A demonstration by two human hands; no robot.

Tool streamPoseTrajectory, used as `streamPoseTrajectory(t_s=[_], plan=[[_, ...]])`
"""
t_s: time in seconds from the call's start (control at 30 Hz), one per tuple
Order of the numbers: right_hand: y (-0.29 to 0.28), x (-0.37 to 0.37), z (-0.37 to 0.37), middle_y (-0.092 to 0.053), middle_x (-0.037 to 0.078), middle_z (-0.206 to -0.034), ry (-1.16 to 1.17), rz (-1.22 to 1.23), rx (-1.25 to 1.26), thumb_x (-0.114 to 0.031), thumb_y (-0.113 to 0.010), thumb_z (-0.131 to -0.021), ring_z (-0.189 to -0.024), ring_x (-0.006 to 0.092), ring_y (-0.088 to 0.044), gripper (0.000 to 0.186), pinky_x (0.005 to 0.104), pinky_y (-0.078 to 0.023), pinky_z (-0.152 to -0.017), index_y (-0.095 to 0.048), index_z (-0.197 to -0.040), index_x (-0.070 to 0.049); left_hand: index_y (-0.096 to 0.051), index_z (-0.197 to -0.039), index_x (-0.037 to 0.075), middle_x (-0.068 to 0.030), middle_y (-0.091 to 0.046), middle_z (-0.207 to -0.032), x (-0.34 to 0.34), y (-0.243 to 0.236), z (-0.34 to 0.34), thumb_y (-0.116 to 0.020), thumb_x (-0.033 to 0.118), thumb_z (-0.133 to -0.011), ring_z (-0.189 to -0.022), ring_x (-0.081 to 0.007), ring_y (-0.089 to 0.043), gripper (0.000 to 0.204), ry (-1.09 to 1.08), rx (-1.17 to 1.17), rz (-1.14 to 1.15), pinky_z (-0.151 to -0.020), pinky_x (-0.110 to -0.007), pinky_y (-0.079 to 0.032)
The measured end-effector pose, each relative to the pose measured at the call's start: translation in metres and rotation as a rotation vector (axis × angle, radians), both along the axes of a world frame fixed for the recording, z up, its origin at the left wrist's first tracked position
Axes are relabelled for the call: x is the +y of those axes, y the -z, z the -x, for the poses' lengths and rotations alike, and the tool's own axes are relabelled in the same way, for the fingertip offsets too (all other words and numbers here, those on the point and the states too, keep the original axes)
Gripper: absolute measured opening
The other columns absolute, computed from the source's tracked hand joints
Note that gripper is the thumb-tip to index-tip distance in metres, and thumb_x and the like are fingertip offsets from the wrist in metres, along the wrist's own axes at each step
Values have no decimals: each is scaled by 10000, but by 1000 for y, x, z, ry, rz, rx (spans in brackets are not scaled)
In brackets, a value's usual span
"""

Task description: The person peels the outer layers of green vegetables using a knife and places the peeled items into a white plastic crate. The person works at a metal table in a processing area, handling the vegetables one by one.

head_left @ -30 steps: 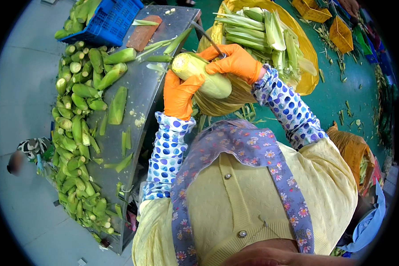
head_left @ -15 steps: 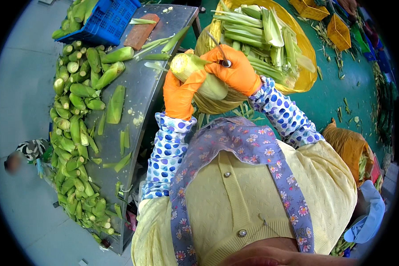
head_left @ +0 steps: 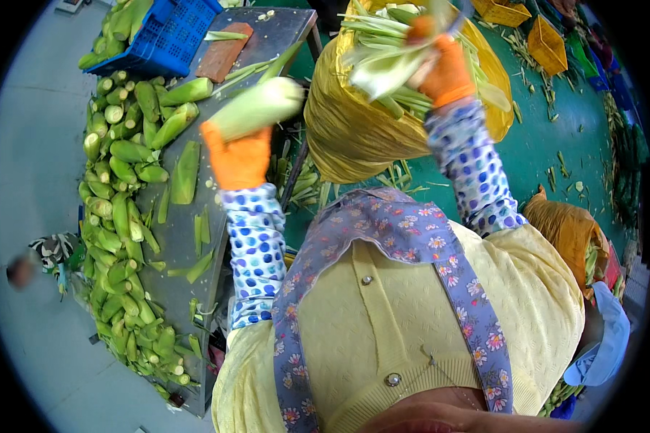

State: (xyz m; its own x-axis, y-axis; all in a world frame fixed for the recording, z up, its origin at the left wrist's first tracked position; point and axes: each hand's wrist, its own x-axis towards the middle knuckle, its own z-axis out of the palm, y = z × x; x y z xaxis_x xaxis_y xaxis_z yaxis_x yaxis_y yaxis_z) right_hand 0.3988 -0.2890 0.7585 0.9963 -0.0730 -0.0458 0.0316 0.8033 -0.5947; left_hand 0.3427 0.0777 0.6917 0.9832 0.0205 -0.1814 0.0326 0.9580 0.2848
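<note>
My left hand (head_left: 238,160), in an orange glove, is closed around an ear of corn (head_left: 258,110) in pale green husk, held above the metal table's edge. Over the mouth of a yellow bag (head_left: 339,137), my orange-gloved right hand (head_left: 449,78) is closed on a strip of corn husk (head_left: 379,76), smeared by motion. A blurred grey blade (head_left: 461,18) shows just beyond that hand; its handle cannot be made out. Stripped husks (head_left: 372,40) fill the bag.
Unpeeled corn ears (head_left: 115,270) are heaped along the metal table (head_left: 167,289) at left, with a blue crate (head_left: 170,36) and reddish block (head_left: 225,54) beyond. Yellow baskets (head_left: 547,45) stand far right, an orange sack (head_left: 562,225) nearer. Another person (head_left: 54,251) is at far left.
My hands have parted: the left has moved left with the corn ear, the right has swung forward and right over the bag with a husk strip pulled off the ear.
</note>
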Motion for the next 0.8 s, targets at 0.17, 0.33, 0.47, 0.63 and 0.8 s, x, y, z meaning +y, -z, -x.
streamPoseTrajectory(t_s=[0.17, 0.33, 0.47, 0.63, 0.8], plan=[[-27, -119, -39, -669, -15, -796, -146, 315, -253, -260, -657, -1005, -651, 125, -629, 159, 249, -501, -565, -695, -975, -109, -502, -1425, 33, -190, -535, -1481, 39, -10, -2, -614, 465, -1012, -1394, -422, -478, 608, -295, -22, -242, -1163, -677, -352], [-38, -90, -59, -719, 141, -1195, 1129, 1734, -609, -138, -585, -992, -1065, 229, -705, 385, 326, -556, -908, -617, -1352, -8, -515, -1382, 47, -201, -535, -1445, -6, 1, 0, -627, 355, -982, -1385, -452, -472, 517, -31, -156, -64, -1105, -738, -380], [-17, 5, 9, -729, -18, -1115, -250, 1362, -41, -519, -725, -902, -932, 83, -629, 598, 263, -525, -642, -666, -1378, -162, -544, -1320, 70, -199, -553, -1417, -52, 3, 2, -665, 297, -947, -1363, -449, -491, 454, 17, -47, 6, -1107, -745, -365], [20, 71, 54, -717, 12, -1031, -572, 637, 81, -266, -844, -828, -762, 43, -575, 608, 211, -429, -572, -645, -1366, -64, -461, -1460, 24, -210, -545, -1430, -52, -15, 28, -703, 204, -942, -1369, -424, -492, 599, 95, 48, -137, -1154, -650, -365], [30, 91, 61, -725, 51, -1107, -561, 713, -53, -143, -876, -798, -937, 112, -659, 635, 272, -536, -802, -629, -1370, -23, -383, -1567, 28, -227, -506, -1500, -30, -33, 53, -938, 266, -728, -1394, -345, -495, 1034, -121, -378, -1808, -1177, -464, -378]])
